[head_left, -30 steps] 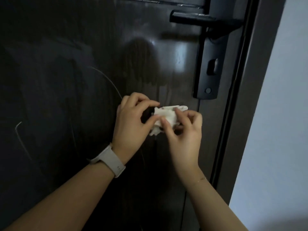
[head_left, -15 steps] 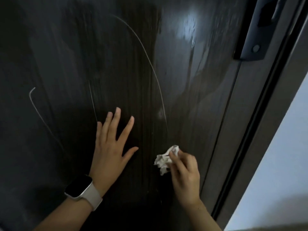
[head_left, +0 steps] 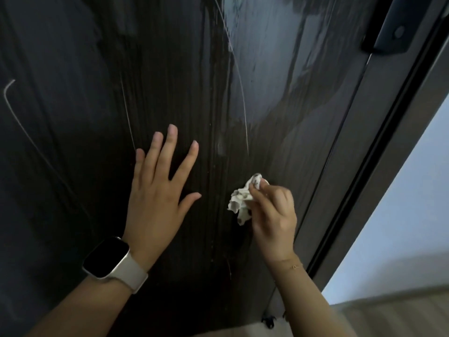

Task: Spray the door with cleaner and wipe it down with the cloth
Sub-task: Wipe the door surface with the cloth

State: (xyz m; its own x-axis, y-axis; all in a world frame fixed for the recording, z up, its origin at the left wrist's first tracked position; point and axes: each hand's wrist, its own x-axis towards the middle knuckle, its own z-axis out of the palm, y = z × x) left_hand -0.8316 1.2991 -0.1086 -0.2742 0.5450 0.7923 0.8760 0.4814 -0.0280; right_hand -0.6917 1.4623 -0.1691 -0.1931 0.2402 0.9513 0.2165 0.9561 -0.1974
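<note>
A dark wood-grain door [head_left: 184, 69] fills most of the view, with wet streaks and thin pale curved marks on it. My left hand [head_left: 158, 190] lies flat on the door with fingers spread; a watch sits on its wrist. My right hand [head_left: 272, 210] grips a crumpled white cloth [head_left: 240, 203] and holds it against the door's lower part, to the right of my left hand. No spray bottle is in view.
The bottom of the black handle plate [head_left: 393, 32] shows at the top right. A dark door frame [head_left: 379, 154] runs down the right side, with a pale wall [head_left: 418, 203] beyond it and light flooring [head_left: 388, 317] at the bottom right.
Both hands had been bunching the cloth below the handle. My left hand then let go and went flat on the door, while my right hand carried the cloth lower down the door.
</note>
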